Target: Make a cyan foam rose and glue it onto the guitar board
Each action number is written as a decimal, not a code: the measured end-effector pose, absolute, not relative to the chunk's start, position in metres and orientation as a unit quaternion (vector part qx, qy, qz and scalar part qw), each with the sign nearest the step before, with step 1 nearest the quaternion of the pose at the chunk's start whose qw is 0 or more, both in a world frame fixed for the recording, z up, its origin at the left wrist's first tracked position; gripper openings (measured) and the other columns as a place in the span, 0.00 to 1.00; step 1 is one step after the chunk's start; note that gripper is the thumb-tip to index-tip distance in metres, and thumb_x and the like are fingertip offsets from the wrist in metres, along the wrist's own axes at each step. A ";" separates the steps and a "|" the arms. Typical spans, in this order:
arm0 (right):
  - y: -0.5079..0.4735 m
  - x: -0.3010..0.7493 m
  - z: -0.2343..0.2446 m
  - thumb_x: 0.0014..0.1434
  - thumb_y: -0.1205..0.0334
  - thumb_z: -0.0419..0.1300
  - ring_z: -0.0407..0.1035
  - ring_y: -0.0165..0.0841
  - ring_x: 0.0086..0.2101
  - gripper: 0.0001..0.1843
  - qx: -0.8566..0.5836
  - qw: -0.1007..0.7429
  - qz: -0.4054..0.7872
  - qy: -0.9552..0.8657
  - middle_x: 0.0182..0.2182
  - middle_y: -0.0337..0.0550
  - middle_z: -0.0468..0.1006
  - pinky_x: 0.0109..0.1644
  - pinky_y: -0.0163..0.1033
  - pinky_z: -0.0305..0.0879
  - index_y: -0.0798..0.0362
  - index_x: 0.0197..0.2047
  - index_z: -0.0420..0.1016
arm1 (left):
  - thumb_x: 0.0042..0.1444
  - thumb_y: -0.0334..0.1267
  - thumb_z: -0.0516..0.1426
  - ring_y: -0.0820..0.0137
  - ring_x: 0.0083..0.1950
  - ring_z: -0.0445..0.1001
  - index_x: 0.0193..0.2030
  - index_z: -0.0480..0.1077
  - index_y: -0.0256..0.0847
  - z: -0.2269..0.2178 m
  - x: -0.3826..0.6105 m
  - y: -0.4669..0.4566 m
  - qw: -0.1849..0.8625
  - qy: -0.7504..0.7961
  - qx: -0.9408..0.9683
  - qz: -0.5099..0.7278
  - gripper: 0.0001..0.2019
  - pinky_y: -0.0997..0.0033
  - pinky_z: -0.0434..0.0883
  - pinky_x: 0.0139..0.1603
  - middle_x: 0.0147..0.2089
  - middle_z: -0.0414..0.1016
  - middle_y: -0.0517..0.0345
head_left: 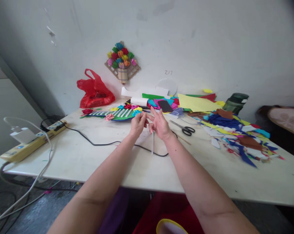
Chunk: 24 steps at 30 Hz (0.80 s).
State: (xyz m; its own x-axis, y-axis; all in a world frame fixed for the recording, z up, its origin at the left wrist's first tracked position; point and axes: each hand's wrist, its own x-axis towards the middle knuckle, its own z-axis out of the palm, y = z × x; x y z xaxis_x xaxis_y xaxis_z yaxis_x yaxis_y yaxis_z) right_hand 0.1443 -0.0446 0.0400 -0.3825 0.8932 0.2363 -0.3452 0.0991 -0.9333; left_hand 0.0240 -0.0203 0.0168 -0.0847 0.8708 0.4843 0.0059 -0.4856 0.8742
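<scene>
Both of my hands meet above the middle of the white table. My left hand (pixel 138 124) is closed in a pinch at the fingertips of the other hand; whatever lies between its fingers is too small to make out. My right hand (pixel 160 126) has its fingers apart, some stretched out and some bent, and no object shows in it. Below them a thin whitish stick (pixel 152 144) points toward me, close to a black cable (pixel 105 144). Just beyond my left hand is a decorated blue and green panel (pixel 121 113) with white strips and colourful flowers.
Black-handled scissors (pixel 185 130) lie right of my hands. Coloured scraps (pixel 246 143) cover the right side, near a dark green bottle (pixel 235 102). A phone (pixel 165 106) rests at the back. Left are a red plastic bag (pixel 95 91) and a power strip (pixel 37 141).
</scene>
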 end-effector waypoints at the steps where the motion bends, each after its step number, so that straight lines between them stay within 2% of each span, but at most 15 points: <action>1: -0.045 0.143 0.039 0.60 0.38 0.27 0.59 0.21 0.16 0.34 -0.259 0.493 0.611 -0.563 0.58 0.48 0.65 0.16 0.31 0.59 0.37 0.67 0.36 | 0.52 0.53 0.55 0.79 0.16 0.62 0.25 0.61 0.39 0.016 0.024 -0.020 0.348 0.381 0.576 0.633 0.19 0.78 0.62 0.18 0.18 0.67 0.62; 8: -0.050 0.128 0.031 0.62 0.42 0.37 0.63 0.21 0.18 0.32 -0.290 0.461 0.541 -0.640 0.58 0.47 0.65 0.21 0.32 0.64 0.36 0.67 0.34 | 0.51 0.55 0.56 0.78 0.17 0.62 0.23 0.59 0.40 0.015 0.022 -0.017 0.349 0.410 0.520 0.664 0.20 0.77 0.62 0.19 0.17 0.63 0.64; 16: -0.054 0.130 0.036 0.61 0.41 0.31 0.60 0.22 0.17 0.32 -0.277 0.464 0.581 -0.609 0.58 0.48 0.64 0.19 0.33 0.61 0.36 0.67 0.31 | 0.54 0.53 0.53 0.78 0.17 0.60 0.24 0.58 0.40 0.018 0.022 -0.022 0.341 0.392 0.550 0.654 0.19 0.77 0.58 0.19 0.17 0.63 0.64; 19: -0.051 0.133 0.038 0.60 0.39 0.27 0.59 0.23 0.16 0.35 -0.258 0.476 0.616 -0.572 0.58 0.50 0.65 0.18 0.35 0.60 0.39 0.68 0.32 | 0.55 0.53 0.53 0.78 0.17 0.60 0.24 0.57 0.41 0.018 0.023 -0.023 0.335 0.386 0.555 0.657 0.19 0.77 0.58 0.19 0.18 0.63 0.64; 24: -0.047 0.139 0.039 0.57 0.36 0.26 0.56 0.23 0.14 0.40 -0.220 0.496 0.666 -0.512 0.57 0.56 0.65 0.16 0.35 0.56 0.46 0.67 0.37 | 0.56 0.53 0.51 0.79 0.16 0.59 0.26 0.57 0.41 0.014 0.023 -0.021 0.314 0.378 0.582 0.648 0.18 0.77 0.59 0.18 0.18 0.63 0.65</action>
State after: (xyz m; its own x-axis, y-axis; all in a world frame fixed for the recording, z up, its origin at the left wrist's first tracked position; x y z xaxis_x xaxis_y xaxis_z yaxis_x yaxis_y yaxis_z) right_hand 0.1391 -0.0468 0.0389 -0.4105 0.8862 0.2150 -0.4361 0.0162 -0.8997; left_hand 0.0232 -0.0214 0.0135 -0.1243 0.8470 0.5168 0.0327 -0.5171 0.8553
